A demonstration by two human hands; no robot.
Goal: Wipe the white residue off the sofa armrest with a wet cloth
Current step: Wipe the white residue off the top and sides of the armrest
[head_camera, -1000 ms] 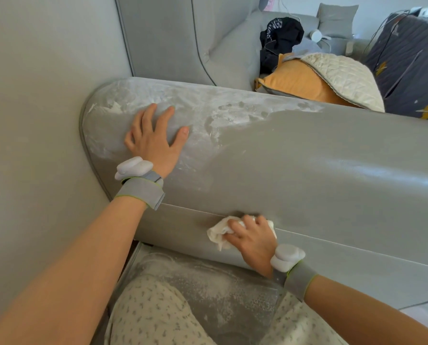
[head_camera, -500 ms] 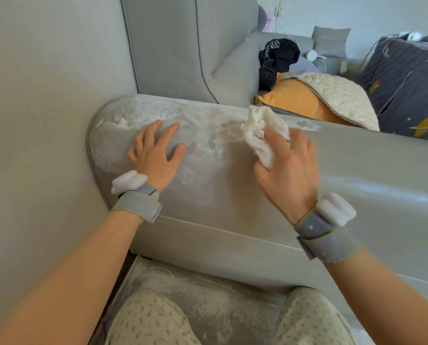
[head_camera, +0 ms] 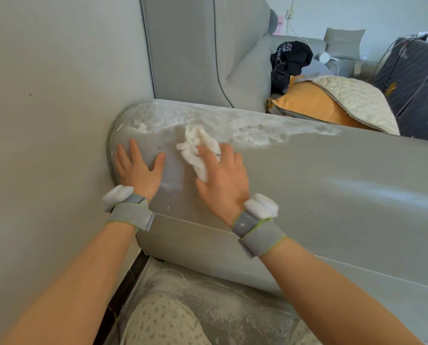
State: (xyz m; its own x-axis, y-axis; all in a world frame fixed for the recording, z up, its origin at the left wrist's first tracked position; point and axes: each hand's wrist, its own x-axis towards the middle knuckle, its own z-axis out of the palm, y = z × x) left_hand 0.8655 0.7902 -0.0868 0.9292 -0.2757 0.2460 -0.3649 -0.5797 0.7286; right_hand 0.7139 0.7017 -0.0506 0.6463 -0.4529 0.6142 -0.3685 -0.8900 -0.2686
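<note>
The grey sofa armrest (head_camera: 332, 183) runs across the view, its rounded end against the wall. White residue (head_camera: 252, 131) covers its top from the rounded end to about the middle. My left hand (head_camera: 139, 170) lies flat on the armrest's end, fingers spread. Just to its right, my right hand (head_camera: 225, 180) holds a crumpled white wet cloth (head_camera: 195, 148) and presses it on the armrest's upper side, at the lower edge of the residue. The cloth sticks out beyond my fingers, between thumb and index finger. Both wrists wear grey bands.
A wall (head_camera: 46, 120) stands close on the left. Behind the armrest rise the sofa's backrest (head_camera: 208, 46), an orange cushion (head_camera: 307, 103) under a quilted cover, a black garment (head_camera: 290, 58) and a dark blanket (head_camera: 412, 83). White powder dusts the floor (head_camera: 220, 307) by my knee (head_camera: 163, 319).
My right hand rose with the cloth from the armrest's lower seam to its top, then slid left toward my left hand. The left hand stayed flat, shifted slightly lower on the end.
</note>
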